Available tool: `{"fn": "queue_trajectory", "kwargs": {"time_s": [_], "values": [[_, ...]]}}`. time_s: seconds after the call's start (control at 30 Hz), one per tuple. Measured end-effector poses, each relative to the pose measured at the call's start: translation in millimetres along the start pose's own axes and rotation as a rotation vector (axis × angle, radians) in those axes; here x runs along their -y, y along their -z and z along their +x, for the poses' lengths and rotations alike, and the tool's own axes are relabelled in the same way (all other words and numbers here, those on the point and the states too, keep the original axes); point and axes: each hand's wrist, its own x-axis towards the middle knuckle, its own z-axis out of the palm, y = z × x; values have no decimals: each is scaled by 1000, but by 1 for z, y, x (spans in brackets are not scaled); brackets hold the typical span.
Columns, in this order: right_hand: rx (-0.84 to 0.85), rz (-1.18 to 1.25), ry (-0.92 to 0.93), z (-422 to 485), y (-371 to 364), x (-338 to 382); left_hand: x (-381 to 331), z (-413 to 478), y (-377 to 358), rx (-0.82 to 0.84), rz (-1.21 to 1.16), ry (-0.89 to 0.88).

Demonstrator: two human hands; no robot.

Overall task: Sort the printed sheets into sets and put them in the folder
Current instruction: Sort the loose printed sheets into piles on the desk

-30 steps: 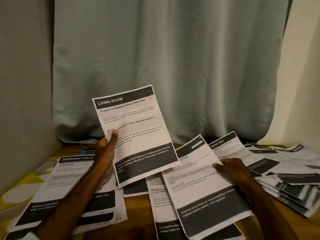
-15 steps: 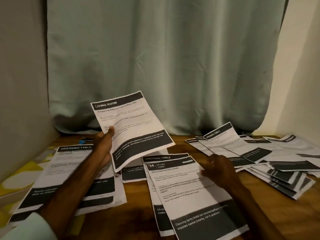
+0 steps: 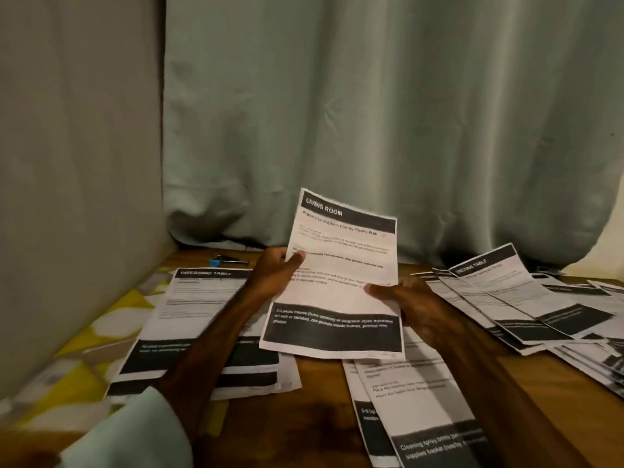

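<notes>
Sheet (image 3: 337, 285) at centre frame, pinched by left hand (image 3: 270, 275) and right hand (image 3: 415, 305): I'd match its heading before laying it squarely

Living Room sheet (image 3: 337, 288): dead centre, up off our table (image 3: 320, 417)
Dressing Table pile (image 3: 199, 319): 8 o'clock of it
Fanned sheets (image 3: 526, 298): 3 o'clock
Cleaning sheets (image 3: 415, 400): 5 o'clock, nearer us

We hold the "LIVING ROOM" sheet (image 3: 337, 282) raised above the table (image 3: 324, 434); left hand (image 3: 270, 275) pinches its left edge; right hand (image 3: 412, 305) grips its right.
</notes>
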Motion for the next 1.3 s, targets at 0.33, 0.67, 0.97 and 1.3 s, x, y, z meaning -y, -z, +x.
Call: {"fn": "queue_trajectory", "kwargs": {"time_s": [0.33,0.67,0.97,1.3], "values": [[-100,-25,120,40,-76,42,4,21,87,-758,118,44],[6,-546,132,56,-156,-2,40,36,106,-233,625,240],[-103,-790,149,60,-175,-18,33,31,63,-10,753,59],[-261,-690,56,59,-10,-9,35,23,19,121,808,-169]]}}
